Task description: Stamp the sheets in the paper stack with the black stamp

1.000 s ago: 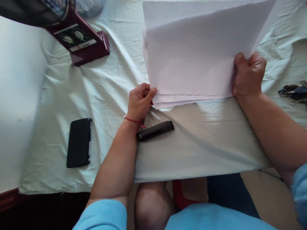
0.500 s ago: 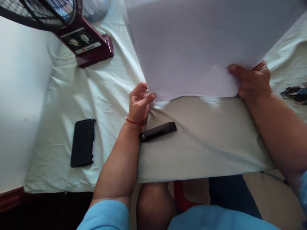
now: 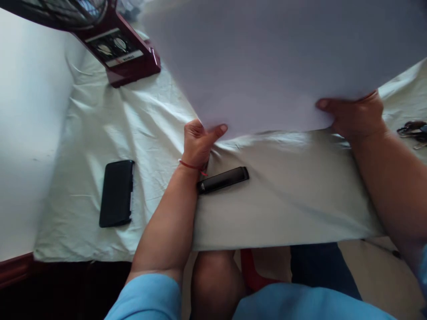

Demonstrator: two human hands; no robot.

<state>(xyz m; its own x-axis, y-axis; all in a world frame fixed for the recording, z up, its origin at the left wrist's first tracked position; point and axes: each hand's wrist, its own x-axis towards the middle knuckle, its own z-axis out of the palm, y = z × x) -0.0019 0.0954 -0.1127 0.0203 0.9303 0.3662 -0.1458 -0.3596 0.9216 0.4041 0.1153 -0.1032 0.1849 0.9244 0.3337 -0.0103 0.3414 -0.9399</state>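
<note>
While the left hand [image 3: 199, 144] had thumb and fingers clamped on smooth white paper [image 3: 267, 66] across upper centre-right of frame, the right hand [image 3: 358, 116] gripped its lower-right edge; slim black oblong [image 3: 223, 180] lay mid-frame on wrinkled pale-green cloth [image 3: 283, 200]

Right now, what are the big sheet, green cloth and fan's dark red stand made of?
Big sheet: likely paper, matte, with a thin edge.
Green cloth: soft fabric, maybe cotton, dull, with wrinkles.
Dark red stand: probably plastic, glossy; light glints along its edge.
</note>
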